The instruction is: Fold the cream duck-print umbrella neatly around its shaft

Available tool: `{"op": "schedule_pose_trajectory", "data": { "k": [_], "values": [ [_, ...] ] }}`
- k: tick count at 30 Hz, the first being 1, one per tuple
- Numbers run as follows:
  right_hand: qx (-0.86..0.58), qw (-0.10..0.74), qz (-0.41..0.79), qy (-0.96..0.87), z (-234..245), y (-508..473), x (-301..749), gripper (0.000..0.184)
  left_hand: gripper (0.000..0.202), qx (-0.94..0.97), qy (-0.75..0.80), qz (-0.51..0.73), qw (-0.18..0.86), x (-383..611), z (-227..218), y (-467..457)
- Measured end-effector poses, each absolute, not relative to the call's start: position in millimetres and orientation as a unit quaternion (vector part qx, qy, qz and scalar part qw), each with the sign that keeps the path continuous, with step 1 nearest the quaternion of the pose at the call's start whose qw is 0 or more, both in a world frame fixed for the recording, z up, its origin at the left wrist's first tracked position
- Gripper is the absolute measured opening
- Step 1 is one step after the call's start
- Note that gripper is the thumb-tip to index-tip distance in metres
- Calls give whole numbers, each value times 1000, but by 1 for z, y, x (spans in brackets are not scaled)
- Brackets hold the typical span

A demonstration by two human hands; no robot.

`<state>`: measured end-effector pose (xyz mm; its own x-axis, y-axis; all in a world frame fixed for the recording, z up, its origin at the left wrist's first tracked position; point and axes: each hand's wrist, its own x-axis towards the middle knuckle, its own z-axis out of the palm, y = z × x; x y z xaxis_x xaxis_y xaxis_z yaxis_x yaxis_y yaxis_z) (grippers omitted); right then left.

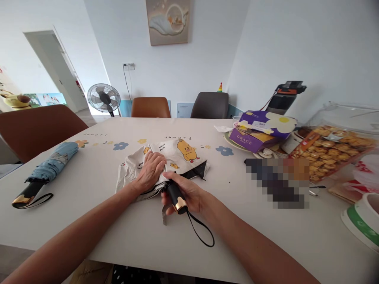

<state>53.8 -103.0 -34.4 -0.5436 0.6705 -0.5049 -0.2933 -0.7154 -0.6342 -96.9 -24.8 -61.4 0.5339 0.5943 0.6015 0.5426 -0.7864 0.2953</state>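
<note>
On a white flower-printed table (94, 177), clamping right hand (192, 194) around stiff-looking black-and-gold handle (175, 194), probably best for holding light-looking, soft white duck-print cloth umbrella (171, 152), and resting left hand (151, 171) flat atop

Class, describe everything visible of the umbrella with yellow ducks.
The white umbrella lies loosely folded on the table, its fabric-like canopy printed with yellow ducks and lettering, dark underside showing at the right. The black handle, gold-tipped, points toward the wearer and carries a black loop. The left hand rests on the canopy; the right hand holds the handle.
</note>
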Motion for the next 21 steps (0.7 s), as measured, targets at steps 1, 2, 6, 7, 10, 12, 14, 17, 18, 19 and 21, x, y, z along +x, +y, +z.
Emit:
{"op": "schedule_pose_trajectory", "data": {
  "k": [1,2,6,7,10,12,14,17,18,19,21],
  "values": [
    [-377,295,844,-244,-35,-103,53,32,27,876,321,358,36,-97,-61,-25],
    [-373,300,844,-241,-35,-103,53,30,27,878,317,356,36,-97,-61,-25],
    [-361,301,854,-223,-33,-104,53,22,25,883,311,349,30,-96,-63,-26],
    [-357,304,855,-222,-33,-103,53,21,26,884,309,349,27,-95,-63,-26],
    [-355,299,857,-222,-36,-102,52,14,28,892,302,335,19,-96,-63,-26],
    [-358,292,858,-225,-40,-101,51,10,29,892,317,323,21,-96,-59,-25],
    [-366,296,850,-236,-42,-101,48,8,25,876,362,320,20,-92,-50,-25],
    [-388,306,828,-263,-45,-102,42,6,15,863,405,303,-4,-73,-30,-29],
    [-391,306,824,-273,-45,-103,41,5,16,876,391,282,-10,-63,-23,-30],
    [-385,306,824,-281,-46,-104,40,4,20,896,365,253,-8,-51,-18,-31],
    [-377,308,823,-294,-48,-104,39,6,31,934,308,183,-4,-26,-10,-32]
  ]
}}
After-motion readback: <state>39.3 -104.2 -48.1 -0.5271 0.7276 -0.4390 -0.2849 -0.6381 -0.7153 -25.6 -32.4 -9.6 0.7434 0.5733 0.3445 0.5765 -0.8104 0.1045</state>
